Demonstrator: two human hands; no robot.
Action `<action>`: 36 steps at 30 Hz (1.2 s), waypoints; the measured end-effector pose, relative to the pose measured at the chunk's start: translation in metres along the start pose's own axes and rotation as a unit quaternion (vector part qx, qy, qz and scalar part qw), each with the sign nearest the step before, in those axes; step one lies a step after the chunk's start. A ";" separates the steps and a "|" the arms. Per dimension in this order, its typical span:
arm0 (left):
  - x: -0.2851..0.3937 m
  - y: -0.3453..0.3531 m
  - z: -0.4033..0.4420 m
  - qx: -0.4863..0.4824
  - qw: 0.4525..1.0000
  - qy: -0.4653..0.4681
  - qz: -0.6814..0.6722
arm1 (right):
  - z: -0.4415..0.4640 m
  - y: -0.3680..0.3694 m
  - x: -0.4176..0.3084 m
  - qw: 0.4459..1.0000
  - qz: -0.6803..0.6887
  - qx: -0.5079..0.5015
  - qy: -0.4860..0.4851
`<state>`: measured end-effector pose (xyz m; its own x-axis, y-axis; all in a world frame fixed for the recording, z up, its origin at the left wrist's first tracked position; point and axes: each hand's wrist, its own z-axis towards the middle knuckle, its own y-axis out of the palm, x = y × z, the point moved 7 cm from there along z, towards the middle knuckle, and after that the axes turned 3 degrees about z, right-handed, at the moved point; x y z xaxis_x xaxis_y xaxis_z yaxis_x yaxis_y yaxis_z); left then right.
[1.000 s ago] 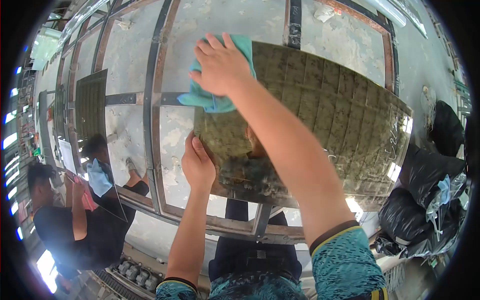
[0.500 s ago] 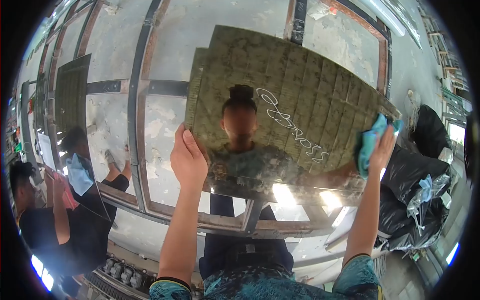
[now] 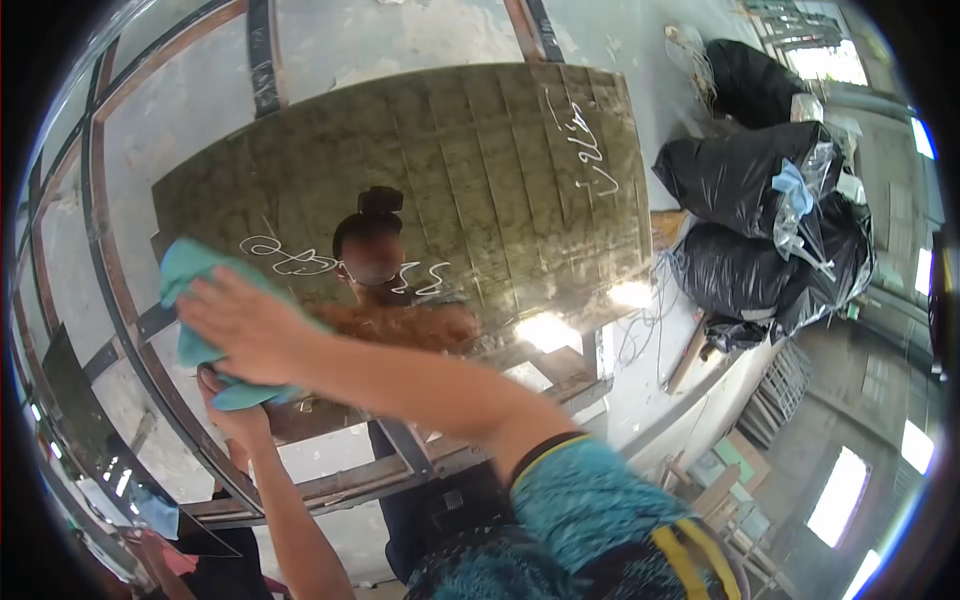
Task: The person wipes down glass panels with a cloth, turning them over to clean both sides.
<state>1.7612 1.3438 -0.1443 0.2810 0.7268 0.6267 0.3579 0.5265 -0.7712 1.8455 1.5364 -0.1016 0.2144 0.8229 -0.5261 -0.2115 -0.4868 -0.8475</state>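
Observation:
A large, dark, reflective glass panel (image 3: 480, 130) with white handwriting lies on a metal frame (image 3: 110, 260) and mirrors the person wearing the camera. My right hand (image 3: 245, 325) reaches across to the panel's left end, pressing a teal cloth (image 3: 190, 262) against its surface with the fingers laid over the cloth. Just below, my left hand (image 3: 238, 418) grips the panel's lower left edge. Its thumb shows, while the cloth and my right arm hide part of its fingers.
Black plastic bags (image 3: 740, 180) are heaped on the right, with a light blue cloth (image 3: 792, 188) among them. Another dark panel (image 3: 85, 430) stands at lower left, beside a co-worker's arm (image 3: 160, 560). Boards (image 3: 730, 470) lie at lower right.
My right hand has swept the teal cloth from the panel's right end to its left end. My left hand has slid to the lower left edge, and the view has turned right.

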 end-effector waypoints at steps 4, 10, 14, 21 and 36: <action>0.012 -0.002 0.002 0.060 0.996 -0.033 0.059 | -0.097 -0.104 0.141 0.976 -0.057 0.012 0.212; 0.014 -0.003 0.003 0.056 0.995 -0.038 0.068 | -0.200 -0.210 0.356 0.852 -0.258 0.164 0.425; 0.015 -0.002 0.003 0.064 0.995 -0.037 0.065 | -0.143 -0.132 0.204 0.929 -0.298 0.027 0.218; 0.017 -0.006 0.003 0.063 0.996 -0.041 0.057 | -0.190 -0.151 0.191 0.962 -0.150 -0.044 0.224; 0.018 -0.003 0.004 0.058 0.996 -0.032 0.053 | -0.245 -0.080 0.107 0.852 -0.108 0.080 0.506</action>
<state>1.7617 1.3566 -0.1313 0.2521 0.8058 0.5359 0.2231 0.4904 -0.8424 2.1188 1.5916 -0.1071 0.9601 0.1749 -0.2182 -0.1728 -0.2423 -0.9547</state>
